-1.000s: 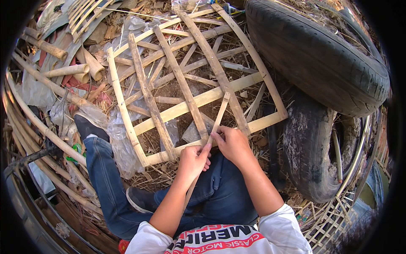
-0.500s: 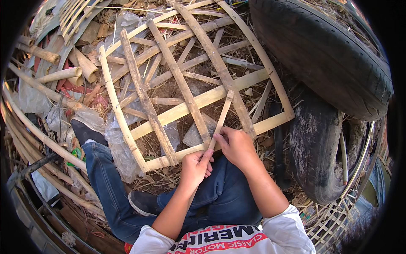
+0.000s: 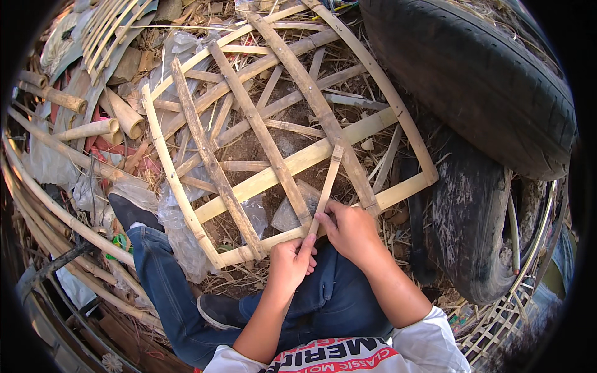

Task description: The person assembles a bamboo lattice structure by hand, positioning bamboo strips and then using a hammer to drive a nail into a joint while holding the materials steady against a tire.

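1. Cut bamboo tubes (image 3: 102, 118) lie in a loose pile on the ground at the far left, just beyond the frame's left edge, mixed with plastic sheet and scraps.
2. The bamboo frame (image 3: 186, 205) rests tilted over the littered ground, its near edge propped against the seated person's legs (image 3: 161, 273). This position brings the near rail within reach of both hands.
3. The left hand (image 3: 291, 264) sits at the near edge of the frame, thumb and fingers pinched closed on the lower end of the thin strip (image 3: 328, 180). The pinch appears to steady that end against the near rail.
4. The thin strip runs up from the near rail to the wide crosswise slat (image 3: 292, 165), where its upper end lies on the slat. It stands between two long diagonal slats, filling an open bay.
5. The right hand (image 3: 351, 230) is closed over the near rail just right of the strip, fingers curled on the wood and touching the strip. This grip appears to hold the frame still.
6. Two worn tyres (image 3: 479, 87) lie beside the frame's right edge, one stacked partly over the other.
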